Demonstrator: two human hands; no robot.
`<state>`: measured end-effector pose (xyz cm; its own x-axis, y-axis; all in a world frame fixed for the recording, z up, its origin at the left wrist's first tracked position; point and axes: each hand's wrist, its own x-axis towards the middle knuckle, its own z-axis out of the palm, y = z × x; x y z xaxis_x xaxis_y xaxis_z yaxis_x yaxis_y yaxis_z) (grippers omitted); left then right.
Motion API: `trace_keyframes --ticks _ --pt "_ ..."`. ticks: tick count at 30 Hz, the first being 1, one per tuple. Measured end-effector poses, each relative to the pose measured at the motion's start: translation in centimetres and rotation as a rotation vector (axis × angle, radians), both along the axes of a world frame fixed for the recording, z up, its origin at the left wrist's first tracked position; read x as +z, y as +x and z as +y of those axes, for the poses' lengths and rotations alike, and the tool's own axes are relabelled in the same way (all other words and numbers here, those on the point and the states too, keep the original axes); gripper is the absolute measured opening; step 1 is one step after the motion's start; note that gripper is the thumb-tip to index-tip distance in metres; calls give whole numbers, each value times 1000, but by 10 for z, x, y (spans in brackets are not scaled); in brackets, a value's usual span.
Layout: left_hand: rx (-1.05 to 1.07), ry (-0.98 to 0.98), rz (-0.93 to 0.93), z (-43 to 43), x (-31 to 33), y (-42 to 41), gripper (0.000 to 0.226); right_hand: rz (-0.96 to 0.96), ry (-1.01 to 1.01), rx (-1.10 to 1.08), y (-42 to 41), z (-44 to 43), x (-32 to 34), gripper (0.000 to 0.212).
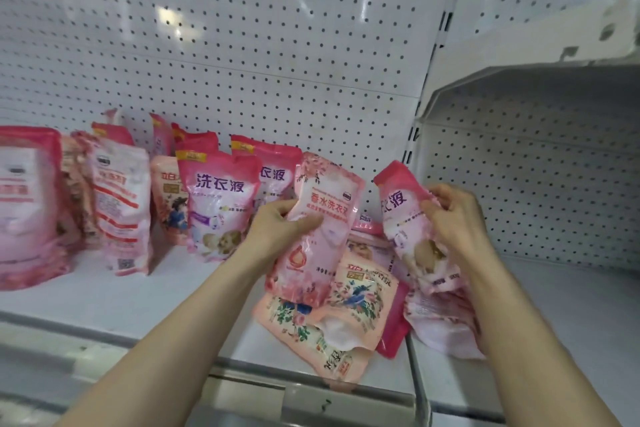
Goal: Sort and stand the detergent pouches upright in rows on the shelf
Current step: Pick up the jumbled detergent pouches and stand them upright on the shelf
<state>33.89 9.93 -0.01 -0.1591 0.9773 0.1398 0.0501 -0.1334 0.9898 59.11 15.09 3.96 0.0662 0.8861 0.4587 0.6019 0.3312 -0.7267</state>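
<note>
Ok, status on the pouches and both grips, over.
Left grip holds pale floral pouch. Right grip holds pink pouch, tilted. Unsorted pile lies flat on shelf beneath both. Standing pouches at left.

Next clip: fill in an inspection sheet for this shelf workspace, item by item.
Surface: white shelf with a metal front edge.
Job's things: standing pouches in rough rows at left and back; lying pouches heaped at centre-right and reaching the front edge.
Clutter: nothing seen.
Grippers: left hand grips a pale floral pouch; right hand grips a pink pouch. Both pouches are held above the heap.
Cables: nothing seen.
Surroundings: white pegboard behind; neighbouring bay at right, with no pouches standing in it.
</note>
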Motion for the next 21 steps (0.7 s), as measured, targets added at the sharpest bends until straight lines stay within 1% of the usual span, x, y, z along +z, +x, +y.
trace_keyframes --ticks 3,5,7,9,13,16,19,21 --pt "143 106 -130 -13 3 -8 11 294 -39 152 -14 -13 10 21" --pt "202 179 -111 -25 3 -17 11 470 -57 248 -29 -17 17 22" --pt "241 245 -64 -42 2 -31 21 584 -49 339 -51 -19 23 19" --pt "295 289 -99 -57 -4 -51 23 652 -50 410 -79 -21 25 17" --pt "375 316 -192 -88 -14 -95 9 775 -166 515 -144 -26 14 16" --pt "466 319 -171 -107 -21 -125 5 777 -230 524 -189 -29 -6 18" --pt "515 300 -135 -118 -24 -149 4 808 -278 529 -222 -33 -26 10" --pt "524 294 -130 -121 -25 -161 8 854 -336 543 -236 -35 -36 11"
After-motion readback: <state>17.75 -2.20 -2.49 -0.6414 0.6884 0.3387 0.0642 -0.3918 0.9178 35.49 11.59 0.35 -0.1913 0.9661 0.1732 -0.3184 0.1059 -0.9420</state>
